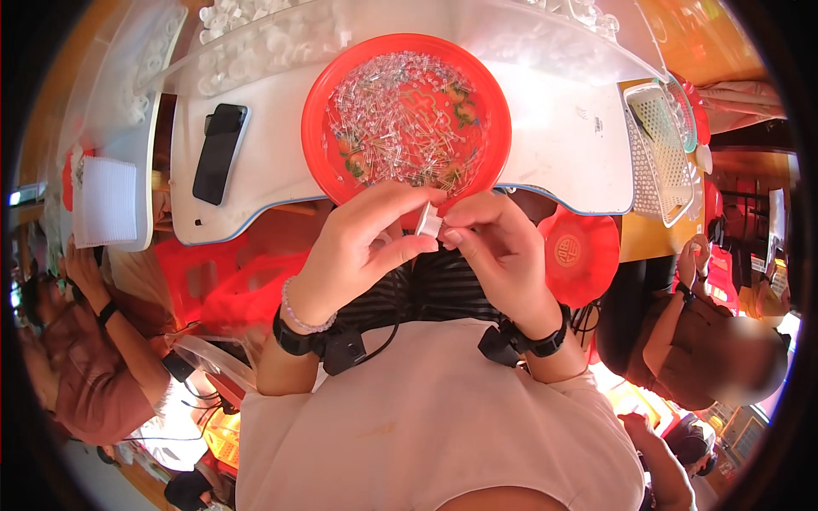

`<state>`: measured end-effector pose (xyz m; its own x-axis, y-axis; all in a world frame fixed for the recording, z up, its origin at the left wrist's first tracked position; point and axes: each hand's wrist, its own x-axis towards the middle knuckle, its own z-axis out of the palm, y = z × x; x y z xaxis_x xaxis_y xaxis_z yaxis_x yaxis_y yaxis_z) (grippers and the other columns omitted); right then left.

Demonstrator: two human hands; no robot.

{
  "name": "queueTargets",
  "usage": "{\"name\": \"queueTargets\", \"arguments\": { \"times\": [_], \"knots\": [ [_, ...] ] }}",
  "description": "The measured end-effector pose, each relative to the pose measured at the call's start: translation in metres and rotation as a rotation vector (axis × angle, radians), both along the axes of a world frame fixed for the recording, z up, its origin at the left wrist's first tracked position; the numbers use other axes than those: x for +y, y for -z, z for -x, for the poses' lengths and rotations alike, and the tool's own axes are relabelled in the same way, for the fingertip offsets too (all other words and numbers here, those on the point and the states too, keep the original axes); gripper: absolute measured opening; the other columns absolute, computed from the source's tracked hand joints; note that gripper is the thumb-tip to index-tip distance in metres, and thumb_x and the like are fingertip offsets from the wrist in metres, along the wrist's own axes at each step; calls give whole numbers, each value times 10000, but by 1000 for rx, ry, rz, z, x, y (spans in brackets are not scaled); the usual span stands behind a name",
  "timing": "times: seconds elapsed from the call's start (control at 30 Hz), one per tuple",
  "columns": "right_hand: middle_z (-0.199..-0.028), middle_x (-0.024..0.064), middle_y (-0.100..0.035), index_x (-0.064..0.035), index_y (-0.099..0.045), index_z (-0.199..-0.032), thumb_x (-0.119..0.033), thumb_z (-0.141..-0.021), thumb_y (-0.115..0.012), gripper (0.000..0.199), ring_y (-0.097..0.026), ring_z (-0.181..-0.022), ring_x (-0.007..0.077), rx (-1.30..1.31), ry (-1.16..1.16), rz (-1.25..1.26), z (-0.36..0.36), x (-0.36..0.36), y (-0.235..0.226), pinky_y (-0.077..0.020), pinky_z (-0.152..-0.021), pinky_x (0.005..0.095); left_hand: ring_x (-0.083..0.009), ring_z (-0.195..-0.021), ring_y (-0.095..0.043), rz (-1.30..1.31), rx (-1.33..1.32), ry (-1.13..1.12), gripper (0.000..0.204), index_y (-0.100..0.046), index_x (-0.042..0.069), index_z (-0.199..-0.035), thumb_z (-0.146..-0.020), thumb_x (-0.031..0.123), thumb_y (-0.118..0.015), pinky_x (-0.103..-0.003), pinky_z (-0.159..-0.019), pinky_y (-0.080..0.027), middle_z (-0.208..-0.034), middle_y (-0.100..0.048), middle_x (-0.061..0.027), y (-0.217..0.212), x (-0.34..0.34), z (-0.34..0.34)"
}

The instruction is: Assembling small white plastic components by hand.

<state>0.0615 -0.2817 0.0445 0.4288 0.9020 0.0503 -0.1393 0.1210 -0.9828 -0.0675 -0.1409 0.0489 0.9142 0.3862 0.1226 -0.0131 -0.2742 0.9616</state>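
Both hands meet just below the red plate (407, 117), over the lap. Left hand (358, 247) is curled narrow, thumb and forefinger pinching the lower side of a small white part (429, 221). Right hand (498, 247) pinches it too, fingertips on the right edge. So the part sits btwn the 2 hands, just off the plate's near rim, tilted a bit. What exactly it is: too small to tell.

Doing this well, I'd judge: keep elbows in, hold the part close over the lap or plate so a slip doesn't lose it. Grip w/ fingertips only, light pressure, since the piece looks thin. Let 1 hand steady while the other works; don't twist both at once. Keep wrist straps and cable clear of the plate rim.

Outward: the plate holds a heap of tiny clear bits w/ thin wire legs, spread across most of it. It rests on a white tray-table (562, 145). A black phone (219, 153) lies flat at the tray's left part. Clear bags of white pieces (256, 38) sit beyond, top left.

Packages, signs etc:
- white ribbed pad (104, 200), rectangular, far left
- white perforated basket (663, 153), far right
- red round disc (579, 255) w/ a gold emblem, under the tray's right end

Other ppl sit at both sides.
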Motion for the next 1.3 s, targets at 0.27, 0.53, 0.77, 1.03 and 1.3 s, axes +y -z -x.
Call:
{"name": "queueTargets", "arguments": {
  "times": [0.27, 0.53, 0.77, 1.03, 1.3],
  "knots": [
    [-913, 77, -604, 20, -537, -928, 45, -889, -554, 49, -590, -771, 105, -11, 20, -5, -6, 2, 5, -481, -627, 217, -95, -733, -589, 71, 34, 56, 385, -587, 1, -1136, -794, 123, -715, -203, -555, -473, -918, -601, -61, 1, 2, -8],
    [-804, 101, -611, 11, -548, -884, 49, -821, -604, 92, -612, -735, 184, -691, 295, -73, -61, 33, -25, -484, -694, 291, -88, -894, -476, 385, 74, -81, 462, -365, 58, -1342, -922, 134, -541, -249, -834, -414, -1116, -482, -37, 9, 3, -8],
    [-897, 201, -601, -31, -541, -983, -104, -812, -608, 197, -585, -817, 376, -1329, 711, 218, -225, 72, -68, -468, -740, 437, -116, -1020, -483, 511, 105, -217, 288, -429, 44, -1231, -945, 82, -436, -267, -926, -384, -1101, -496, -43, 23, 5, 7],
    [-887, 133, -616, -12, -595, -977, -44, -820, -583, 160, -596, -780, 273, -1266, 209, 43, -122, 82, -37, -486, -702, 372, -161, -995, -539, 689, 127, -262, 248, -434, 40, -1200, -964, 102, -390, -286, -881, -429, -1060, -544, -82, 15, 6, 23],
    [-962, 134, -604, 1, -590, -962, -69, -783, -583, 192, -622, -925, 316, -1445, -177, 345, -90, 125, 39, -527, -757, 386, -121, -866, -477, 578, 155, -207, 272, -436, 58, -1152, -887, 30, -380, -241, -748, -391, -971, -483, -44, 24, 8, 20]
  ]
}}
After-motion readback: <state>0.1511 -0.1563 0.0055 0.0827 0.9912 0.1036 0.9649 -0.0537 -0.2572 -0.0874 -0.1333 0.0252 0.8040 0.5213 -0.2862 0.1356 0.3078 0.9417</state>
